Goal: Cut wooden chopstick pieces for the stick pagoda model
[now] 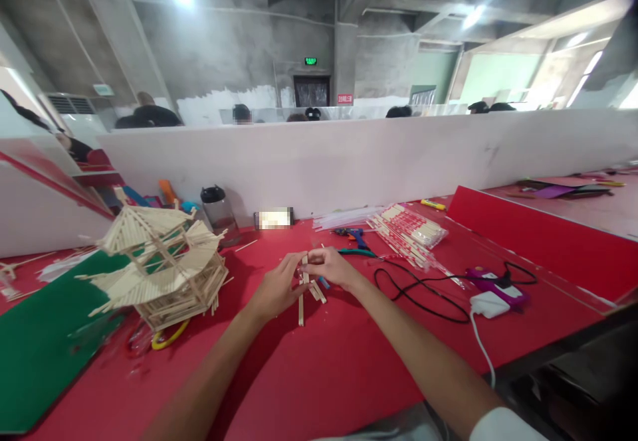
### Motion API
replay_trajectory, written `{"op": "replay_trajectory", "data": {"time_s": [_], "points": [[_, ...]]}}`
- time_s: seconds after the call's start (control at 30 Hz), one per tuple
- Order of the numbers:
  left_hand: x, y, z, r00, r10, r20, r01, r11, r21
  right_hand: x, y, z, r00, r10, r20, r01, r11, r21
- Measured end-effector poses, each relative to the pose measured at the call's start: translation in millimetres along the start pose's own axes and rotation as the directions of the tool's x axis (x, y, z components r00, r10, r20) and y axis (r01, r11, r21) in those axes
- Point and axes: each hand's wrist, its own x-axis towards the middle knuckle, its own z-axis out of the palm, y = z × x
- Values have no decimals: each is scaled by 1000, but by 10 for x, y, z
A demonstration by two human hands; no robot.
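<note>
Near the middle of the red table, my left hand [279,286] and my right hand [333,268] meet over a few short wooden sticks [301,311]. The fingers of both hands are closed on the upper end of the sticks, thumbs and fingertips nearly touching. More short sticks [318,291] lie slanted just below my right hand, beside a small blue piece [323,282]. To the left stands a tiered wooden stick pavilion [169,275], partly over a green board [44,341].
Behind my hands are a glue gun [355,235], bagged sticks [411,228] and a phone [274,218]. A bottle [219,212] stands by the white partition [299,162]. A black cable [423,288] runs right to a purple power strip [513,298].
</note>
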Motion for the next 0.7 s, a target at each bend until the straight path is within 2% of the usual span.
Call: {"op": "replay_trajectory", "data": {"time_s": [0.13,0.33,0.53,0.7], "points": [[-13,-14,31,1000,-3,20,4,998,-65,-13,-9,-25,1000,18,-15,-19,1000,-11],[-12,35,-39,1000,15,16,-13,990,-141,-28,-1,-27,991,134,1,-134,989,63],[0,74,-121,998,47,34,-43,992,-123,-62,-105,-10,992,124,31,-126,989,81],[8,60,-137,997,74,26,-73,996,-60,-54,-88,-3,991,124,40,-127,988,85]]}}
